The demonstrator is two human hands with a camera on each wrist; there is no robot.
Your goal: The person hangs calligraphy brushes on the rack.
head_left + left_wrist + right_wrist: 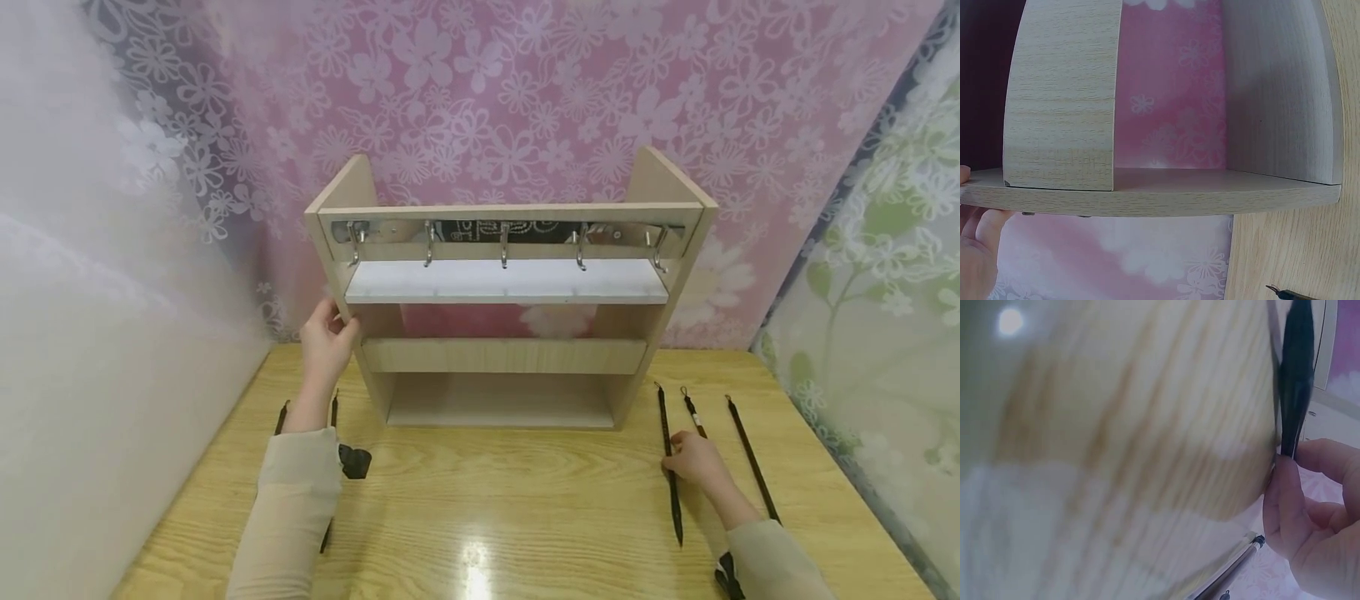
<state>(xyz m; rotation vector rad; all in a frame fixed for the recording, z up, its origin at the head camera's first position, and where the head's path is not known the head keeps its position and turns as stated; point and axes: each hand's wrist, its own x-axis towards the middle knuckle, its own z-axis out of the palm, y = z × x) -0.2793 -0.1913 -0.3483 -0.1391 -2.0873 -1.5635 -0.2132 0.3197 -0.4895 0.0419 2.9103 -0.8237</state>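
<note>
A pale wooden rack [502, 357] with a row of metal hooks [504, 246] stands at the back of the table. My left hand [326, 342] grips the edge of its left side panel [1166, 201], thumb on one face and fingers [988, 228] on the other. At the right, my right hand [697, 460] pinches a dark calligraphy brush [676, 508] midway along its length, its loop end toward the rack. In the right wrist view the brush [1297, 375] rises from between thumb and fingers, close over the wood grain.
Two more loop-ended brushes, one [691, 408] partly behind my right hand and another [753, 461], lie on the wooden table [495, 492]. Further dark brushes [334, 408] flank my left forearm. A pale wall [112, 333] borders the left; flowered curtains [502, 100] hang behind.
</note>
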